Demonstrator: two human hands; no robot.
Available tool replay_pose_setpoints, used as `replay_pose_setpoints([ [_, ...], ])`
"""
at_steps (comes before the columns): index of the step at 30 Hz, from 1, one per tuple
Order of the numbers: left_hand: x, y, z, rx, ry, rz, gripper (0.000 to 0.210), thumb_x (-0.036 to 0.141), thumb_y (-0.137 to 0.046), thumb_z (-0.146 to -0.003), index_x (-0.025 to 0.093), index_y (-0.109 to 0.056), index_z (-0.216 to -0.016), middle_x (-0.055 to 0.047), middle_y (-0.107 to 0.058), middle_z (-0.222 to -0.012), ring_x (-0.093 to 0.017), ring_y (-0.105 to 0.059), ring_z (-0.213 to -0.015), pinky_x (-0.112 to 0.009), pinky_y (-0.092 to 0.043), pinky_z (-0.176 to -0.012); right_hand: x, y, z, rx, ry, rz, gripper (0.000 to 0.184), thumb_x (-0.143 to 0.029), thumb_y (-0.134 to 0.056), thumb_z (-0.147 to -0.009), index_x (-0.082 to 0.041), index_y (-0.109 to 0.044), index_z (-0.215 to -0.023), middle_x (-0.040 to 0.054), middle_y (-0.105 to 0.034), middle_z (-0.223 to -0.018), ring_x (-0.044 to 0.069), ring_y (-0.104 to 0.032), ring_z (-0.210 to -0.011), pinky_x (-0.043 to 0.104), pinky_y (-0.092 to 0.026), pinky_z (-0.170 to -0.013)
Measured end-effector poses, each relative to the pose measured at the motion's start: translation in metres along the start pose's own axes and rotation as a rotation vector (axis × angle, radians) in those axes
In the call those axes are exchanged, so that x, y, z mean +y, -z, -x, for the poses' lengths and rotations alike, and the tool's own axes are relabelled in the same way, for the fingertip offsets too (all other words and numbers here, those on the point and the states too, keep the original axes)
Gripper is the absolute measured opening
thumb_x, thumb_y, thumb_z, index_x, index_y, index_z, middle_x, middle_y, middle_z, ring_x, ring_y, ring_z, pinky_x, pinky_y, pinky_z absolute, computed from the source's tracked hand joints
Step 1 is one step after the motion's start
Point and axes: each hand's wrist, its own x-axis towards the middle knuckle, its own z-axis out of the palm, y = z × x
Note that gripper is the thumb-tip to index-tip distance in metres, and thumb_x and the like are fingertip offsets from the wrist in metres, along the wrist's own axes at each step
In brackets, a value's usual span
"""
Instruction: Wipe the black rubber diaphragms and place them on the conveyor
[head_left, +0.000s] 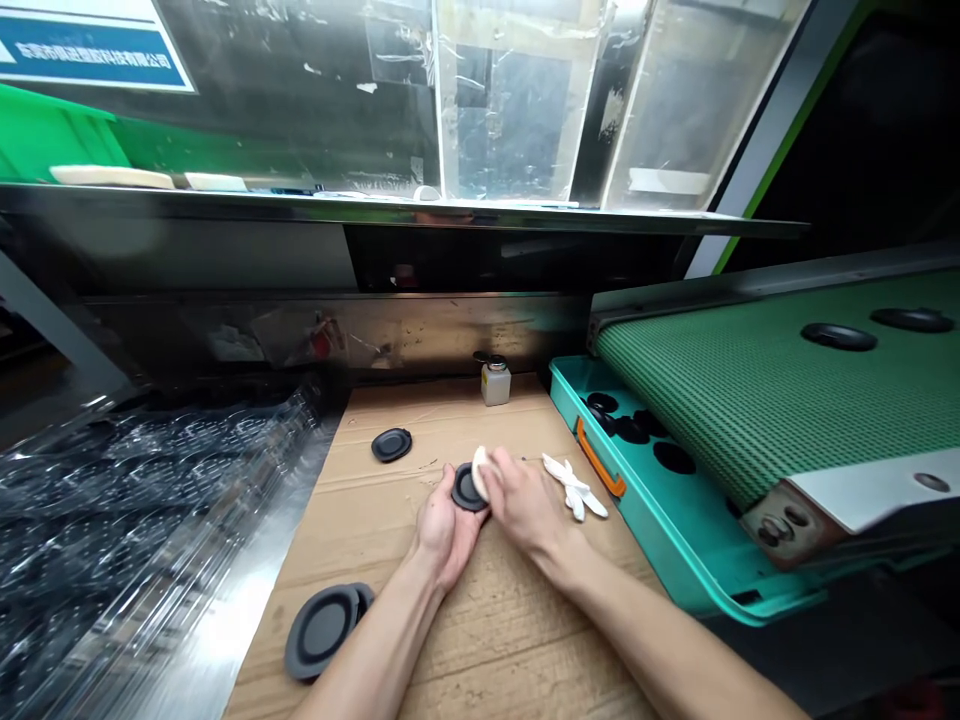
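Observation:
My left hand (445, 530) is closed around a small black disc-shaped part (466, 487) with a raised rim, holding it above the cardboard (525, 620). Pinched in my right hand (517, 500) is a white pad (480, 470), which rests against the right side of that disc. A similar black part (391, 444) lies on the cardboard beyond my left hand. Nearer, beside my left forearm, a larger grey-black part (322, 630) overlaps another one. White strips of material (574, 487) lie crossed to the right of my right hand.
A small square bottle (496, 381) stands at the cardboard's far end. On the right, a green conveyor belt (735, 390) carrying black discs (838, 337) overhangs a teal bin (660, 530) with more discs. Clear plastic trays (150, 540) are stacked at left. A metal shelf (420, 212) crosses above.

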Motion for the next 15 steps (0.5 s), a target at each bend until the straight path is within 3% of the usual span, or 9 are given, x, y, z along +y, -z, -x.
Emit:
replay_pose_setpoints([
  [3,0.000,0.000,0.001,-0.022,0.019,-0.001,0.035,0.033,-0.039,-0.098,0.010,-0.063,-0.108,-0.017,-0.066,-0.116,-0.026,-0.062,-0.111,-0.042,-0.048,-0.102,-0.011,-0.004,0.001,-0.013,-0.004,0.034,0.029,-0.043,-0.033,-0.099,-0.027,-0.052,-0.114,0.0034,-0.070,-0.093,0.021,-0.065,-0.073,0.027,-0.036,-0.060],
  [7,0.000,-0.001,0.003,-0.030,0.008,0.002,0.036,0.032,-0.039,-0.098,0.009,-0.063,-0.113,-0.016,-0.067,-0.116,-0.025,-0.061,-0.114,-0.039,-0.046,-0.104,-0.021,-0.005,0.002,-0.025,-0.154,0.147,0.037,-0.046,-0.028,-0.100,-0.026,-0.052,-0.120,0.0058,-0.070,-0.091,0.025,-0.066,-0.074,0.030,-0.039,-0.062],
  [15,0.000,-0.004,0.006,-0.020,0.007,-0.007,0.035,0.027,-0.039,-0.098,0.010,-0.062,-0.119,-0.015,-0.066,-0.120,-0.024,-0.060,-0.115,-0.040,-0.045,-0.105,-0.008,0.000,0.003,-0.030,-0.169,0.183,0.038,-0.048,-0.027,-0.100,-0.027,-0.052,-0.121,0.0068,-0.070,-0.095,0.023,-0.067,-0.076,0.030,-0.042,-0.064],
])
